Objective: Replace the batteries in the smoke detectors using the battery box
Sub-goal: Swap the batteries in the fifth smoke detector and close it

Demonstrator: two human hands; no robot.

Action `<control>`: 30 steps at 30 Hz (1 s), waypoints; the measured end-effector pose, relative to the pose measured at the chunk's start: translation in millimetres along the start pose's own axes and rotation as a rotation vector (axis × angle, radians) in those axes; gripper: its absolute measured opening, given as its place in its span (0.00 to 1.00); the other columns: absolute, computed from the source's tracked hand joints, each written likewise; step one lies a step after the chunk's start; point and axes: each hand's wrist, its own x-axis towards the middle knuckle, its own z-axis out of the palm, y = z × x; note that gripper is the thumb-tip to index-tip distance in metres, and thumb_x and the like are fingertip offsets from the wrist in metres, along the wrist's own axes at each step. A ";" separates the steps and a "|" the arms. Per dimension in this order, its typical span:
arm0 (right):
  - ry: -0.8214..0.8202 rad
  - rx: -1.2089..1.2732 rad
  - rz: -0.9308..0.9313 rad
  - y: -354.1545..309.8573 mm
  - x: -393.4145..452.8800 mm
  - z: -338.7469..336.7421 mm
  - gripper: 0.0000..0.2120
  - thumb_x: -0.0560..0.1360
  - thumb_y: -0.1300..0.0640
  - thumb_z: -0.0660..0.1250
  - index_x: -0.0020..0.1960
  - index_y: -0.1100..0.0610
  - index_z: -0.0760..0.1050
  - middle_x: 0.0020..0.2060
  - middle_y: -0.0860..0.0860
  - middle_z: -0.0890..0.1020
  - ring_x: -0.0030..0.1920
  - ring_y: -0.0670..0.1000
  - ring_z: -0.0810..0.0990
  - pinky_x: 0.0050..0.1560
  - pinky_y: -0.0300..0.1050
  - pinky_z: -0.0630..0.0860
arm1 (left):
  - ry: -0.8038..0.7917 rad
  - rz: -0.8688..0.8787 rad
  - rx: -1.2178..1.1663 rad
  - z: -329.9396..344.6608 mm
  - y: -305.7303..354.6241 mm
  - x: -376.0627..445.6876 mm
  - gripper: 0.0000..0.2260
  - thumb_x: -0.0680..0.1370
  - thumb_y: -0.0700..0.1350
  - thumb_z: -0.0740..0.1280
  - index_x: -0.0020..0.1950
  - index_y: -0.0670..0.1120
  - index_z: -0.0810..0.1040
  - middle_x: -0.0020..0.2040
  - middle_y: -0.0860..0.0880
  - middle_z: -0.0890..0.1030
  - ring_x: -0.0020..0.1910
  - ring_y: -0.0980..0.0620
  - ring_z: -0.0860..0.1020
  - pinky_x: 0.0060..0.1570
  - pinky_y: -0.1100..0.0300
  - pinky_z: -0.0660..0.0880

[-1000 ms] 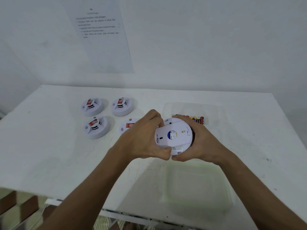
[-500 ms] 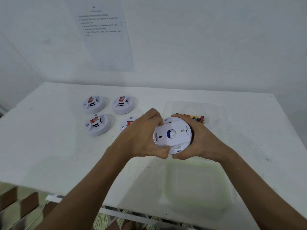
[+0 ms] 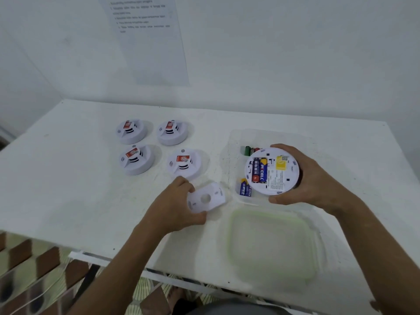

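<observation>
My right hand (image 3: 311, 178) grips a white smoke detector (image 3: 272, 171) with its back facing me. Its battery bay lies bare, with blue batteries (image 3: 259, 170) seated in it. My left hand (image 3: 175, 208) holds the detector's white back plate (image 3: 205, 198) low over the table, left of the detector. Behind the detector stands the clear battery box (image 3: 236, 142) holding loose batteries (image 3: 251, 150), and a blue battery (image 3: 245, 188) shows just below the detector's left edge. Several more white smoke detectors (image 3: 184, 162) sit face up at the centre left.
The box's clear lid with a green seal (image 3: 272, 244) lies near the table's front edge, under my right forearm. A printed sheet (image 3: 147, 37) hangs on the wall behind. The white table (image 3: 68, 189) ends close in front of me.
The back plate has come off the detector. My left hand carried it down and left, while my right hand moved the detector right, over the battery box.
</observation>
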 end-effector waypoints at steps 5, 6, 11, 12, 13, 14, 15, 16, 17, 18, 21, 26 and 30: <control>-0.014 0.016 -0.007 0.7 2.1 5.5 0.45 0.55 0.62 0.82 0.68 0.46 0.69 0.61 0.43 0.79 0.62 0.45 0.78 0.52 0.41 0.81 | -0.018 -0.007 0.032 12.7 -3.4 -3.0 0.23 0.62 0.66 0.71 0.45 0.51 0.72 0.44 0.55 0.70 0.40 0.54 0.73 0.38 0.59 0.75; -0.016 0.018 -0.010 0.3 2.2 6.3 0.46 0.55 0.62 0.82 0.68 0.46 0.69 0.62 0.44 0.78 0.62 0.46 0.77 0.53 0.42 0.81 | 0.000 0.010 0.021 11.0 -1.6 -3.7 0.23 0.63 0.65 0.71 0.47 0.50 0.74 0.46 0.55 0.71 0.41 0.54 0.73 0.39 0.60 0.75; -0.055 0.006 -0.025 -0.8 2.7 12.1 0.48 0.56 0.62 0.83 0.71 0.47 0.67 0.64 0.44 0.77 0.65 0.46 0.76 0.57 0.43 0.80 | 0.184 0.186 -0.171 -24.4 39.9 3.7 0.21 0.71 0.56 0.71 0.61 0.50 0.77 0.53 0.58 0.77 0.43 0.62 0.75 0.40 0.74 0.68; -0.060 0.007 -0.027 -1.1 2.4 13.2 0.48 0.56 0.62 0.83 0.71 0.48 0.67 0.64 0.44 0.77 0.65 0.46 0.76 0.57 0.43 0.80 | 0.180 0.224 -0.204 -32.7 52.7 7.9 0.20 0.72 0.54 0.72 0.62 0.51 0.77 0.53 0.59 0.77 0.45 0.63 0.76 0.40 0.74 0.69; -0.059 0.004 -0.033 -1.7 2.3 14.1 0.48 0.56 0.62 0.83 0.72 0.48 0.66 0.65 0.43 0.77 0.65 0.46 0.76 0.58 0.42 0.79 | 0.155 0.261 -0.230 -40.0 65.3 12.7 0.20 0.72 0.53 0.72 0.62 0.52 0.76 0.55 0.60 0.77 0.46 0.63 0.76 0.41 0.74 0.70; -0.056 -0.001 -0.044 -2.6 2.0 14.4 0.48 0.56 0.61 0.83 0.72 0.48 0.66 0.65 0.43 0.77 0.65 0.46 0.76 0.59 0.42 0.79 | 0.120 0.306 -0.241 -45.1 76.4 18.0 0.20 0.72 0.52 0.72 0.62 0.52 0.76 0.56 0.59 0.78 0.48 0.63 0.76 0.42 0.74 0.71; -0.047 -0.004 -0.053 -3.2 1.7 14.2 0.48 0.56 0.61 0.83 0.72 0.49 0.66 0.65 0.43 0.77 0.65 0.47 0.76 0.59 0.41 0.78 | 0.078 0.350 -0.229 -48.3 86.2 23.3 0.20 0.72 0.52 0.73 0.63 0.51 0.76 0.57 0.58 0.78 0.48 0.62 0.76 0.43 0.74 0.72; -0.038 -0.003 -0.060 -3.8 1.1 13.4 0.48 0.56 0.61 0.83 0.72 0.49 0.66 0.65 0.43 0.77 0.65 0.47 0.76 0.59 0.41 0.78 | 0.041 0.392 -0.199 -50.1 94.0 28.0 0.20 0.72 0.51 0.73 0.62 0.51 0.76 0.57 0.57 0.79 0.48 0.61 0.75 0.43 0.75 0.71; -0.028 -0.001 -0.066 -4.3 0.1 12.1 0.48 0.56 0.62 0.83 0.72 0.50 0.66 0.64 0.43 0.77 0.65 0.47 0.76 0.59 0.40 0.78 | 0.008 0.422 -0.159 -50.6 100.5 32.7 0.20 0.71 0.51 0.73 0.62 0.50 0.77 0.57 0.56 0.79 0.47 0.61 0.75 0.44 0.75 0.71; -0.019 -0.001 -0.069 -4.3 -1.4 10.3 0.47 0.56 0.63 0.83 0.71 0.49 0.67 0.64 0.43 0.77 0.64 0.47 0.77 0.59 0.40 0.78 | -0.017 0.438 -0.121 -50.1 105.6 36.4 0.20 0.71 0.51 0.73 0.62 0.50 0.77 0.57 0.55 0.80 0.47 0.60 0.75 0.44 0.75 0.71; 0.006 0.000 -0.066 -2.9 -8.8 4.0 0.47 0.56 0.63 0.82 0.71 0.49 0.67 0.63 0.45 0.78 0.63 0.49 0.78 0.55 0.40 0.79 | -0.069 0.445 -0.031 -47.5 119.1 44.8 0.20 0.71 0.51 0.73 0.61 0.50 0.77 0.57 0.53 0.80 0.47 0.57 0.76 0.47 0.66 0.76; 0.032 -0.002 -0.049 1.9 -23.3 -8.0 0.46 0.56 0.65 0.81 0.70 0.50 0.68 0.61 0.46 0.79 0.61 0.50 0.79 0.53 0.39 0.79 | -0.120 0.538 0.162 -38.6 139.6 52.6 0.18 0.72 0.51 0.71 0.59 0.46 0.76 0.51 0.50 0.79 0.44 0.53 0.73 0.44 0.60 0.73; 0.013 -0.015 0.002 6.2 -32.8 -22.9 0.46 0.56 0.70 0.82 0.69 0.50 0.70 0.61 0.46 0.79 0.61 0.49 0.79 0.53 0.41 0.79 | -0.101 0.623 0.222 -25.1 148.7 53.8 0.19 0.74 0.52 0.67 0.62 0.46 0.73 0.52 0.48 0.80 0.43 0.51 0.74 0.42 0.60 0.73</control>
